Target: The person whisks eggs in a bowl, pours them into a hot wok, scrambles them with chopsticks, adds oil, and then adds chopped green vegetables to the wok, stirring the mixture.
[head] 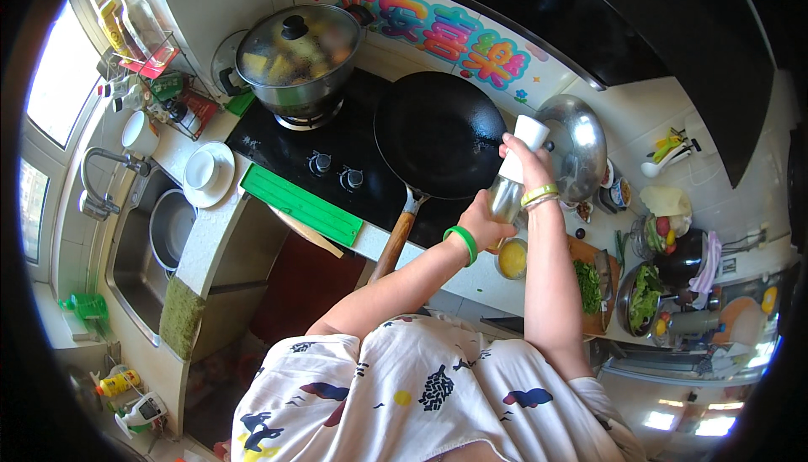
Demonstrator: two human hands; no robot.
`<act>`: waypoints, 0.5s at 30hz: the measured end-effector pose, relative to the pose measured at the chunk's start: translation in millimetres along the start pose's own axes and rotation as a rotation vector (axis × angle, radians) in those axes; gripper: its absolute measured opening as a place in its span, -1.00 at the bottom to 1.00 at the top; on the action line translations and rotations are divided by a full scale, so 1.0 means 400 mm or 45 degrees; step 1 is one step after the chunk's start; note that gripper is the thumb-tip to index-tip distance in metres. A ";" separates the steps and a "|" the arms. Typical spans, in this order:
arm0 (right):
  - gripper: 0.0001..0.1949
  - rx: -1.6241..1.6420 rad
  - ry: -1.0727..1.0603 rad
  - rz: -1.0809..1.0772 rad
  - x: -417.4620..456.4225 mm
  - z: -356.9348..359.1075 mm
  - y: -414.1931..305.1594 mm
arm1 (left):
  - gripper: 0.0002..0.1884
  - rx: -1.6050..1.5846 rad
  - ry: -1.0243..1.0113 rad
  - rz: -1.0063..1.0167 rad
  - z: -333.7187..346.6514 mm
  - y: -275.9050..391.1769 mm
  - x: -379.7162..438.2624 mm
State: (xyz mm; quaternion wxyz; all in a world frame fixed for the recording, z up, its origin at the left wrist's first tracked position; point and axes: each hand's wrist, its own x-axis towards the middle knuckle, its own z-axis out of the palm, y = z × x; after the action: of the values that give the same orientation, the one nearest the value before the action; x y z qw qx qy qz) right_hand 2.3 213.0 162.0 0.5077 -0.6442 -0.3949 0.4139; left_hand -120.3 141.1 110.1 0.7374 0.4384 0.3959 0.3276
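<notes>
Both my hands are on a glass bottle with a white top, which is tilted over the counter at the right edge of the wok. My left hand grips its lower glass body, partly covering it. Higher up, my right hand is wrapped around the white top. A black wok with a wooden handle sits on the black gas hob; its inside looks dark and glossy. Just below the bottle stands a small bowl of yellow liquid, which looks like beaten egg.
A lidded steel pot with yellow chunks inside occupies the left burner. At right are a large steel lid or basin, chopped greens and a cleaver on a wooden board. A sink lies left, near a white cup.
</notes>
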 end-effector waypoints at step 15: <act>-0.69 -0.108 -0.042 -0.111 0.044 0.046 -0.044 | -0.40 -0.007 0.097 0.043 -0.014 0.039 0.028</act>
State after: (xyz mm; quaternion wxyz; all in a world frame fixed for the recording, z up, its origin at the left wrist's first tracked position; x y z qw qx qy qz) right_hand -10.2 238.5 174.3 0.4909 -0.6404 -0.4480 0.3849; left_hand -122.0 158.7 119.2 0.7174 0.4302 0.4154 0.3573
